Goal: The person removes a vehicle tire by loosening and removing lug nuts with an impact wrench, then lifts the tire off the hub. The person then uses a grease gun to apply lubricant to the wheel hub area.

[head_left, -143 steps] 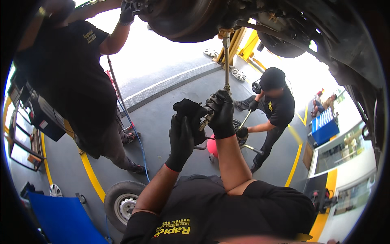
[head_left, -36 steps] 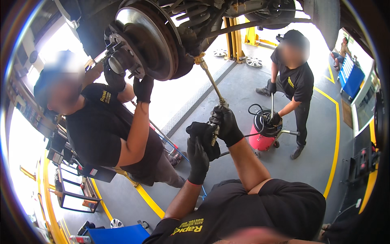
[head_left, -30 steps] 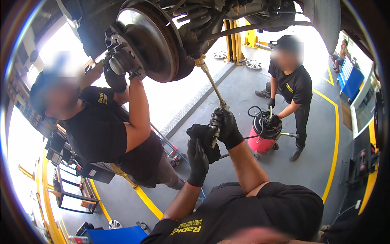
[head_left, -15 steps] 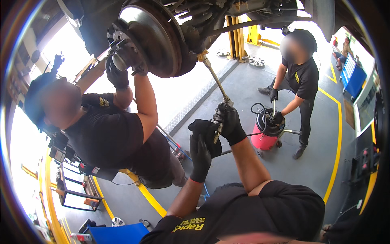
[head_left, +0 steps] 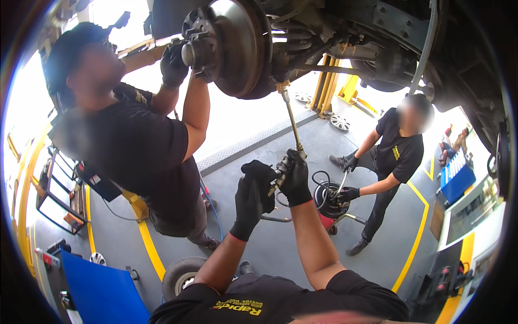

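My right hand (head_left: 295, 175), black-gloved, is wrapped round the metal body of a grease gun. Its long metal nozzle (head_left: 291, 116) slants up to a joint (head_left: 282, 86) under the raised vehicle, beside the brake disc (head_left: 244, 46). My left hand (head_left: 249, 208), also gloved, is closed on a black cloth-like bundle (head_left: 260, 173) at the gun's lower end; its fingers partly merge with the dark bundle. Part of a black hose (head_left: 276, 218) shows below my hands, toward the red drum pump (head_left: 327, 220).
A co-worker (head_left: 137, 124) at left has gloved hands at the wheel hub (head_left: 202, 51). Another person (head_left: 402, 146) at right grips the pump's lever (head_left: 342, 182). A tyre (head_left: 181, 275) and a blue panel (head_left: 102, 291) lie low at left. Vehicle underbody parts (head_left: 391, 21) hang overhead.
The view has shifted, so the brake disc sits farther right and a tyre shows low at left. The pump lever is more tilted. Both my hands keep their hold at the grease gun.
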`<state>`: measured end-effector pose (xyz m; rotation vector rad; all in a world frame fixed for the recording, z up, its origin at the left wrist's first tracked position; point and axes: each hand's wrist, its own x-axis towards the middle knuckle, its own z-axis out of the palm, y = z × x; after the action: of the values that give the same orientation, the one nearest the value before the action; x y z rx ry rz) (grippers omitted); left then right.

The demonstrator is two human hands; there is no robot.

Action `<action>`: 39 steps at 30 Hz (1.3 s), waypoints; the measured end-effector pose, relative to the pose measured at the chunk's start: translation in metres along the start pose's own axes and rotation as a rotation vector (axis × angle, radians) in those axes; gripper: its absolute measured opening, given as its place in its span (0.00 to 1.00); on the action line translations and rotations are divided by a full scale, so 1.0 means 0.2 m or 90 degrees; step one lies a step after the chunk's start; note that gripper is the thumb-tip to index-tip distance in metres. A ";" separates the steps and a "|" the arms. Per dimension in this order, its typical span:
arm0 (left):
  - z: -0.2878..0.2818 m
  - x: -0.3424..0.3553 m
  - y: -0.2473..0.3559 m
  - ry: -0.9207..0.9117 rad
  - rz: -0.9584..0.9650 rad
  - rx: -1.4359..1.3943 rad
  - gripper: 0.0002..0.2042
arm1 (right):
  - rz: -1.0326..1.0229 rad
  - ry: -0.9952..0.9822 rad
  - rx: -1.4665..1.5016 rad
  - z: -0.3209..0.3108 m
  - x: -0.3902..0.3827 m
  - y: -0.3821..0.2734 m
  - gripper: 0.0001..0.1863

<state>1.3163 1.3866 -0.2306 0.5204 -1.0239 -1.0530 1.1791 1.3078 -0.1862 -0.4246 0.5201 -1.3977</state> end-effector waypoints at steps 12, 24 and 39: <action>-0.01 0.08 -0.05 -0.099 -0.066 -0.048 0.21 | -0.057 -0.219 0.146 -0.03 -0.10 -0.03 0.22; -0.11 0.08 -0.51 -0.275 0.038 0.775 0.14 | -0.109 0.169 0.144 -0.62 0.06 0.12 0.20; 0.59 0.78 0.17 -0.086 0.108 0.055 0.11 | -0.589 -0.037 -0.359 1.01 -0.27 -0.94 0.10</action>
<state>1.2460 1.2748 -0.0824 0.4282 -1.2162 -0.9049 1.1381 1.3320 0.0915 -1.2721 0.7105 -2.0988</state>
